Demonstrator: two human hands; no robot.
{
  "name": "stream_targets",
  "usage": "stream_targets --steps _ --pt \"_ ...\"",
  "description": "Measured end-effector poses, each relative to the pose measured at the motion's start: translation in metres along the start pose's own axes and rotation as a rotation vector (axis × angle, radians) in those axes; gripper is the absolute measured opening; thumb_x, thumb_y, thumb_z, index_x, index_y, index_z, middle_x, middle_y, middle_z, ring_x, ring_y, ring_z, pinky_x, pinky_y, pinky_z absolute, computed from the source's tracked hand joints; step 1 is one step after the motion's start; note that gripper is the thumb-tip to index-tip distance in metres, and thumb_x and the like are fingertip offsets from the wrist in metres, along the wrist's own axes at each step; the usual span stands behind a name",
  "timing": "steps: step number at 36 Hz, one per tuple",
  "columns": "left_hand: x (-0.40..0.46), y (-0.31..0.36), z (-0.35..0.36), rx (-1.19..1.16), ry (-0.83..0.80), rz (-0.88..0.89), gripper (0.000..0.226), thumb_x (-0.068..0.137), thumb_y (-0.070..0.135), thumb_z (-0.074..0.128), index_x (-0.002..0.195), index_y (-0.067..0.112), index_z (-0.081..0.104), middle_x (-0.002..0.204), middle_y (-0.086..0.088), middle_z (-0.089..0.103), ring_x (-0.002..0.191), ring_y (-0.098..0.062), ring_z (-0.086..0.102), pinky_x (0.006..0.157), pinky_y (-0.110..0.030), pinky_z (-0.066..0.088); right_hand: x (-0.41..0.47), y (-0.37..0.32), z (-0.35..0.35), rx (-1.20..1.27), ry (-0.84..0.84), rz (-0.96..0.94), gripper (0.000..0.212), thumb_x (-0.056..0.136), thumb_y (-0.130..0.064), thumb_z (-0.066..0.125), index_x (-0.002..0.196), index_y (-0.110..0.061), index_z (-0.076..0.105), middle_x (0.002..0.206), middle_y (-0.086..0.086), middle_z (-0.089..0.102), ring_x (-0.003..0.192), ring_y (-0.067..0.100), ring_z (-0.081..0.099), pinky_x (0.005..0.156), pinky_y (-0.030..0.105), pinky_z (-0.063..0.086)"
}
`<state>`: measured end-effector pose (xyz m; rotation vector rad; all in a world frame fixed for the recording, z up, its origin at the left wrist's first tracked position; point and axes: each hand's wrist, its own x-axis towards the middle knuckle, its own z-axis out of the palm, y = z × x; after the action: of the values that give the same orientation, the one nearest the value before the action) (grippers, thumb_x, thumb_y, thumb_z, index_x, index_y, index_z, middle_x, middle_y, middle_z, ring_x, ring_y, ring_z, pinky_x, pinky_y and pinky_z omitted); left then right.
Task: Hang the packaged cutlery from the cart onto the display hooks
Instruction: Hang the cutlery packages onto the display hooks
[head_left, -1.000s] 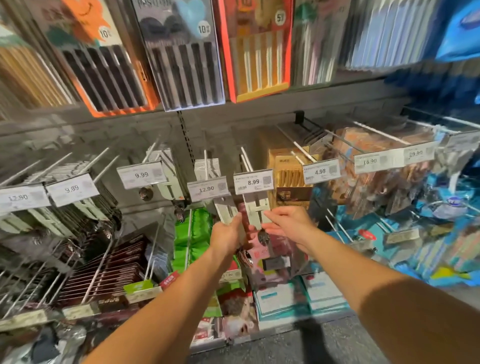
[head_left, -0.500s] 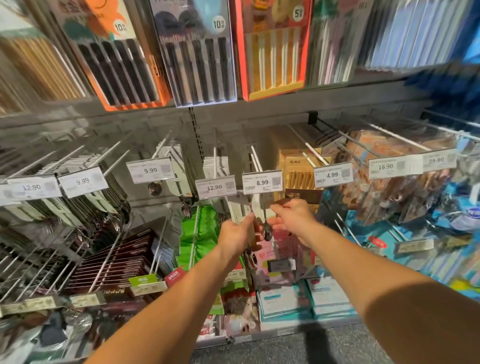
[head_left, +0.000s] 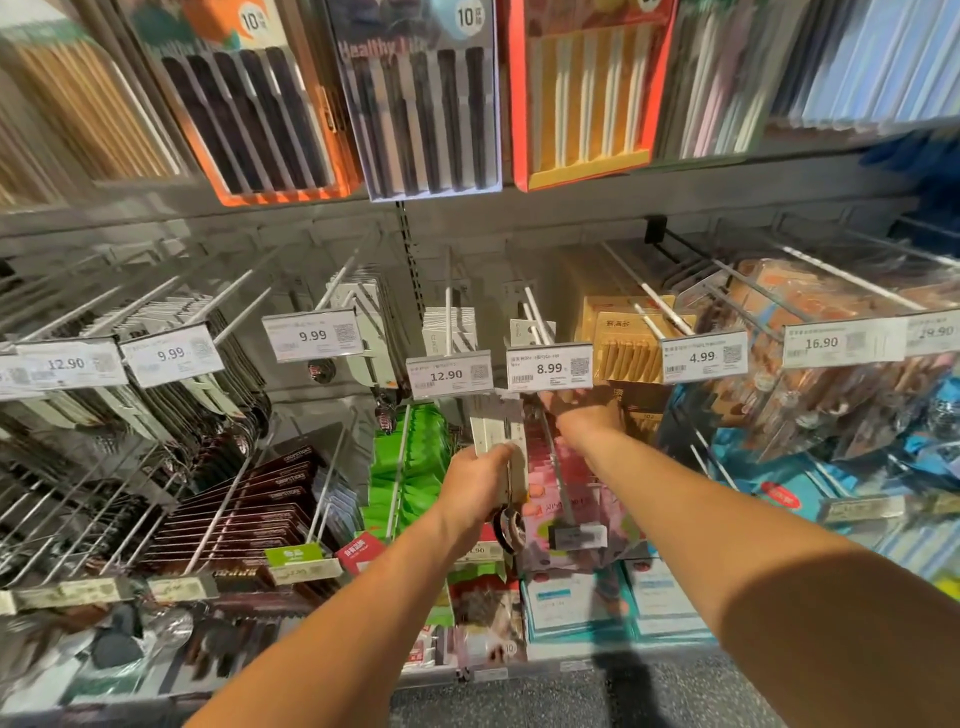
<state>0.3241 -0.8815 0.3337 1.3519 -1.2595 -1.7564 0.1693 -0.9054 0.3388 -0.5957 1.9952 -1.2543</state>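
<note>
Head view shows the left hand (head_left: 475, 480) gripping the lower part of a pale grey carded pack of metal cutlery (head_left: 497, 436), whose top reaches up just under the white 12.90 price tag (head_left: 449, 374) and white 8.99 price tag (head_left: 549, 368), higher than half a second ago. The right hand (head_left: 584, 410) has moved up and forward from beside the pack to just beneath the 8.99 tag at the tip of a white wire display hook (head_left: 535, 312); its fingers are hidden behind the tag, so I cannot tell how they are set.
</note>
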Motion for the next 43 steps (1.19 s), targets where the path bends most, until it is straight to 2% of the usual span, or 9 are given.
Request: stream_targets --steps 3,6,8,11,18,26,29,37,43 --pt "0.004 -0.003 -0.001 0.064 -0.002 0.025 0.038 0.085 0.038 0.074 0.100 0.004 0.064 0.092 -0.016 0.076 0.091 -0.038 0.072 0.093 -0.056 0.053 -0.008 0.007 -0.008 0.001 -0.169 0.021 0.024 0.090 -0.037 0.069 0.092 -0.015 0.060 0.091 0.002 0.065 0.080 0.017 0.063 0.066 0.024 0.055" --pt "0.000 -0.001 0.002 0.138 0.064 0.060 0.039 0.086 0.039 0.075 0.095 0.003 0.067 0.086 -0.016 0.074 0.083 -0.030 0.070 0.075 -0.036 0.056 -0.024 0.015 -0.022 0.018 -0.478 0.104 0.035 0.089 -0.042 0.069 0.114 -0.019 0.060 0.108 0.004 0.063 0.107 0.025 0.063 0.082 0.032 0.058" --pt "-0.002 -0.003 0.004 0.155 0.113 0.043 0.075 0.079 0.053 0.076 0.117 -0.009 0.059 0.109 -0.034 0.065 0.103 -0.039 0.067 0.085 -0.047 0.055 -0.029 0.022 -0.029 0.041 -0.564 0.114 0.056 0.084 -0.037 0.075 0.132 -0.018 0.055 0.125 0.001 0.057 0.122 0.027 0.054 0.083 0.030 0.057" --pt "0.005 -0.014 0.007 0.150 0.121 0.038 0.109 0.062 0.073 0.074 0.128 -0.011 0.051 0.124 -0.030 0.062 0.112 -0.041 0.063 0.092 -0.052 0.053 -0.034 0.032 -0.037 0.055 -0.591 0.075 0.045 0.088 -0.024 0.073 0.128 -0.010 0.061 0.122 0.006 0.067 0.119 0.029 0.059 0.097 0.040 0.054" --pt "-0.006 -0.012 0.003 0.200 0.074 0.123 0.068 0.101 0.059 0.031 0.104 0.006 0.074 0.098 -0.015 0.074 0.081 -0.028 0.067 0.070 -0.032 0.049 -0.047 0.031 -0.054 0.066 -0.546 0.019 0.025 0.094 -0.012 0.064 0.113 0.003 0.063 0.076 0.003 0.059 0.064 0.009 0.050 0.059 0.023 0.037" --pt "-0.011 -0.007 -0.003 0.131 0.059 0.184 0.054 0.105 0.044 0.035 0.067 0.016 0.062 0.047 0.008 0.060 0.058 -0.013 0.059 0.059 -0.024 0.050 -0.042 0.030 -0.051 0.225 -0.381 0.011 0.020 0.084 -0.007 0.075 0.101 -0.006 0.066 0.086 0.013 0.067 0.073 0.015 0.063 0.075 0.028 0.057" --pt "-0.014 -0.004 -0.004 0.096 0.029 0.175 0.050 0.105 0.043 0.039 0.072 0.016 0.064 0.053 0.007 0.062 0.060 -0.017 0.058 0.057 -0.027 0.048 -0.041 0.027 -0.046 0.222 -0.322 -0.038 0.030 0.084 -0.006 0.075 0.112 -0.003 0.064 0.089 0.012 0.067 0.072 0.013 0.064 0.064 0.021 0.055" --pt "-0.017 0.003 -0.007 0.071 -0.021 0.168 0.048 0.105 0.044 0.040 0.077 0.016 0.068 0.054 0.009 0.068 0.048 -0.002 0.062 0.053 -0.022 0.047 -0.029 0.031 -0.042 0.154 -0.269 -0.110 0.027 0.080 -0.016 0.080 0.105 -0.013 0.071 0.099 0.005 0.072 0.078 0.013 0.067 0.086 0.031 0.058" --pt "-0.018 0.009 -0.007 0.049 -0.016 0.177 0.045 0.103 0.044 0.045 0.077 0.017 0.070 0.059 0.006 0.070 0.052 -0.005 0.064 0.059 -0.025 0.048 -0.029 0.030 -0.046 0.172 -0.300 -0.109 0.029 0.076 -0.007 0.081 0.104 -0.005 0.072 0.101 0.012 0.074 0.085 0.017 0.074 0.083 0.028 0.058"
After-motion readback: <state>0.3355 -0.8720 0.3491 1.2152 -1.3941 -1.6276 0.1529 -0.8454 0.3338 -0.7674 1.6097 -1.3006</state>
